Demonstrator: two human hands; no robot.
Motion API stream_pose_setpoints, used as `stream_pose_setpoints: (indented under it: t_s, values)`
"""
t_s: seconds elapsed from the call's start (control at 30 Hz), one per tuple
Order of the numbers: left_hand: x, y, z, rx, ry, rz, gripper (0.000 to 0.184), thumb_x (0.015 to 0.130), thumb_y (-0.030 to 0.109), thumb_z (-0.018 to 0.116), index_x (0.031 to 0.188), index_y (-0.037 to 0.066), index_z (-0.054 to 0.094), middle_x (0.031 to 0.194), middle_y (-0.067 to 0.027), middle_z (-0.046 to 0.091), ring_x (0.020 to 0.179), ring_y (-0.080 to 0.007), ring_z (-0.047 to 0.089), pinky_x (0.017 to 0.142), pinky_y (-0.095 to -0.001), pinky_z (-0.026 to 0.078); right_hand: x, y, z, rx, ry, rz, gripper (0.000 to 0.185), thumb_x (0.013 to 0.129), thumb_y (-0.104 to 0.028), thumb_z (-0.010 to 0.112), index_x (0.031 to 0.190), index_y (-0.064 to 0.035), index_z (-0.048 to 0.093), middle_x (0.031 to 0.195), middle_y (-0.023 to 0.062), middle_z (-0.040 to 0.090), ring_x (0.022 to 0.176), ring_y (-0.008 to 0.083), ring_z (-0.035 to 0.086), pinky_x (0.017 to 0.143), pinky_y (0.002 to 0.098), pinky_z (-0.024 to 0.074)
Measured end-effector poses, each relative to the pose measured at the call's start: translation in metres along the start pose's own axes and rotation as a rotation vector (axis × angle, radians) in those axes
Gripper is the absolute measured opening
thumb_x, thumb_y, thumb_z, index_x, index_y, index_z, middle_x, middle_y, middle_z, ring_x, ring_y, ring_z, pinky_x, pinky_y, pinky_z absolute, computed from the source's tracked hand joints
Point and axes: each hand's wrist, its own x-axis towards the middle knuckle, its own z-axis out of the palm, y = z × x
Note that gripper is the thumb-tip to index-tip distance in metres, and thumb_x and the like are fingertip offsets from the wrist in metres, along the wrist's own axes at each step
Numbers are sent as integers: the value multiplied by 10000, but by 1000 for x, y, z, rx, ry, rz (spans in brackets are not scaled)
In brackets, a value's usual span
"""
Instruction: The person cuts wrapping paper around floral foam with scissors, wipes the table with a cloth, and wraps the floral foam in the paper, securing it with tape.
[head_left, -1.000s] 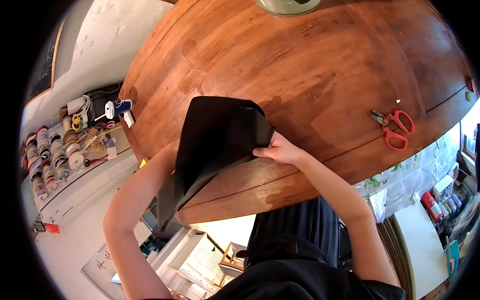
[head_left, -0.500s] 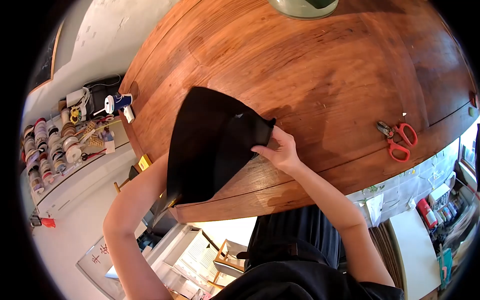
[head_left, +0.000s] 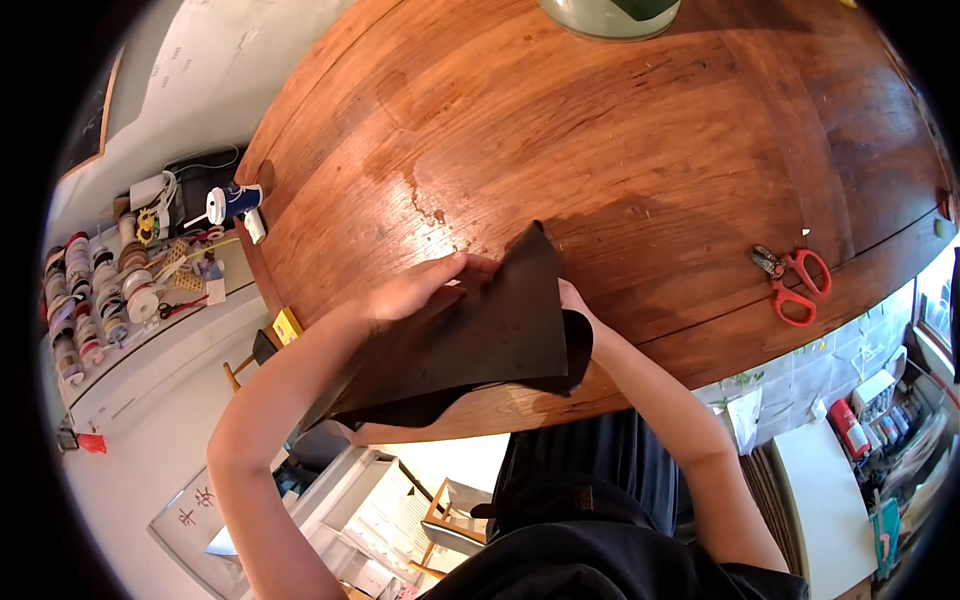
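Note:
A black, paper-like sheet [head_left: 480, 340] hangs folded between my hands above the near edge of the wooden table. My left hand [head_left: 425, 288] is closed at its upper left edge, fingertips partly tucked behind the fold. On the other side, my right hand [head_left: 577, 302] grips the sheet near its right edge, most of the fingers hidden behind it. One corner of the sheet points up and away from me, and its lower edge curls. To the right, apart from both hands, lie red-handled pruning shears [head_left: 793, 282].
Wet spots mark the wooden table [head_left: 700, 160]. A pale green vessel [head_left: 610, 18] stands at the far edge. A blue cup with a white lid [head_left: 233, 203] and a shelf of ribbon spools [head_left: 140, 292] are at the left. A chair [head_left: 455, 515] stands below.
The sheet has been turned and folded over, now lower and more to the right. My left hand has come into view at its upper edge; my right hand is now partly behind it.

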Motion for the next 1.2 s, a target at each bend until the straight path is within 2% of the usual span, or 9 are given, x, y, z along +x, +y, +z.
stream_pose_setpoints:
  t_s: [0.3, 0.43, 0.53, 0.57, 0.63, 0.8, 0.97, 1.1, 1.2]
  values:
    - [-98, 15, -25, 226, 289, 398, 462, 1059, 329, 364, 1417, 50, 453, 1391, -108, 513, 1289, -221, 479, 1092, -379, 355, 11, -18, -8, -382, -225, -176, 106, 799, -62, 684, 873, -33, 614, 1358, 157, 540, 1222, 250, 522, 969, 309, 413]
    - [-232, -109, -29, -18, 1374, 803, 360, 1020, 132, 438, 1332, -43, 485, 1324, -185, 545, 1237, -284, 547, 1063, -383, 432, 12, -21, -5, -397, -221, -106, 114, 772, 7, 671, 865, -33, 618, 1322, 166, 566, 1243, 260, 527, 979, 307, 419]
    - [-282, -307, 30, -266, 2368, 689, 76, 857, 21, 540, 906, 11, 597, 867, -47, 618, 791, -120, 562, 741, -272, 494, 13, -54, 17, -630, -192, -136, 182, 716, 47, 707, 825, -40, 590, 1276, 157, 605, 1254, 263, 537, 973, 322, 438]
    - [-272, -370, 66, -164, 2387, 322, 53, 806, 34, 540, 839, 36, 583, 801, -19, 596, 723, -94, 509, 657, -244, 438, 16, -26, 0, -574, -185, -159, 215, 702, 32, 740, 813, -48, 575, 1281, 164, 609, 1256, 267, 542, 963, 332, 453]
    - [-186, -466, 108, -1075, 1958, 226, 154, 872, 85, 554, 991, 35, 637, 832, -33, 607, 738, -136, 560, 691, -282, 489, 15, -43, 8, -712, -191, -82, 214, 701, 40, 738, 801, -42, 568, 1304, 169, 599, 1256, 258, 542, 972, 332, 449]
    - [-66, -337, 89, -1591, 1164, 1041, 466, 1016, 398, 461, 1300, 34, 526, 1283, -106, 593, 1152, -259, 577, 1015, -405, 469, 15, -21, -1, -623, -144, -118, 212, 772, 57, 723, 831, -52, 552, 1286, 198, 573, 1187, 248, 551, 954, 349, 449]
    - [-38, -342, 32, -1579, 850, 1533, 567, 1004, 493, 425, 1349, 52, 513, 1300, -88, 591, 1168, -245, 569, 1039, -395, 447, 11, -41, 16, -474, 18, 163, 248, 746, 47, 744, 842, -62, 543, 1214, 106, 560, 1108, 199, 532, 996, 334, 409]
    - [-84, -298, 43, -1776, 918, 1032, 580, 985, 528, 451, 1320, 66, 557, 1294, -80, 604, 1172, -224, 571, 1024, -374, 452, 9, -37, -20, -398, 51, 227, 240, 751, 60, 703, 870, -66, 537, 1095, 38, 550, 1038, 157, 529, 964, 299, 403]
    - [-58, -322, 42, -1707, 830, 1197, 575, 1002, 528, 389, 1284, 68, 587, 1339, -101, 582, 1225, -242, 541, 1060, -370, 412, 6, -44, 1, -492, -31, 137, 202, 764, 37, 688, 896, -54, 565, 1127, 55, 561, 1049, 164, 525, 946, 284, 398]
